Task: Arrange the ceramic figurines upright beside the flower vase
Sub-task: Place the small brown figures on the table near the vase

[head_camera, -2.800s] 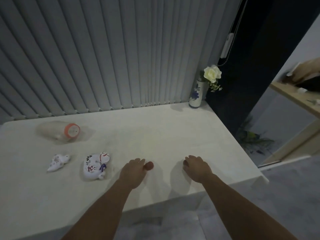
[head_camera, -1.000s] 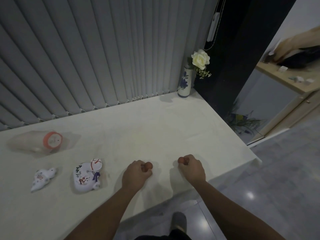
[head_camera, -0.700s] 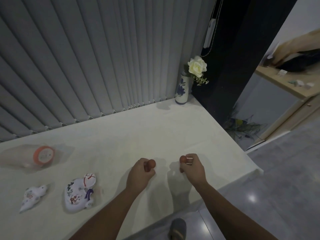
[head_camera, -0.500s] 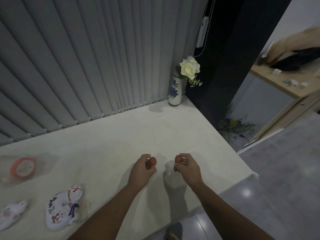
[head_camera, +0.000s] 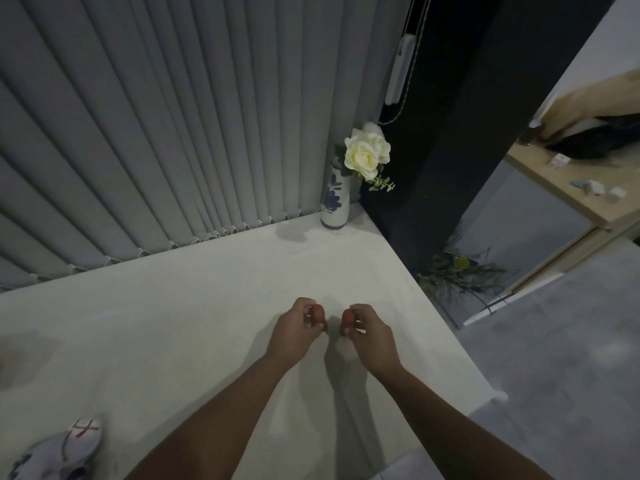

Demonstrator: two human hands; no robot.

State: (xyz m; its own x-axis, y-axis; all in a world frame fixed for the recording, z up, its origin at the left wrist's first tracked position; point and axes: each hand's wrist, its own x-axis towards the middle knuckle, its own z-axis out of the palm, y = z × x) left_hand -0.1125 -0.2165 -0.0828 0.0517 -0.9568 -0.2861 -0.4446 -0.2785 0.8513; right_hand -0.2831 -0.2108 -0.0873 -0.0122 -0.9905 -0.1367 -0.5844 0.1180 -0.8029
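Over the table (head_camera: 207,306), both hands (head_camera: 294,332) loosely fisted

Dim, cool indoor light. Soft shadows fall beneath the forearms onto the pale table (head_camera: 207,289). Wide-angle distortion bends the blinds (head_camera: 156,116); the corner figurine (head_camera: 55,452) looks blurred.

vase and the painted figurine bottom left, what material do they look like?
Vase: looks like glazed ceramic, white body with blue floral painting, smooth surface; the dim light leaves the gloss unclear. Figurine: probably painted ceramic too, white with red and dark blue markings, lying on its side on the table; it is cut off at the frame edge, so this is less certain.
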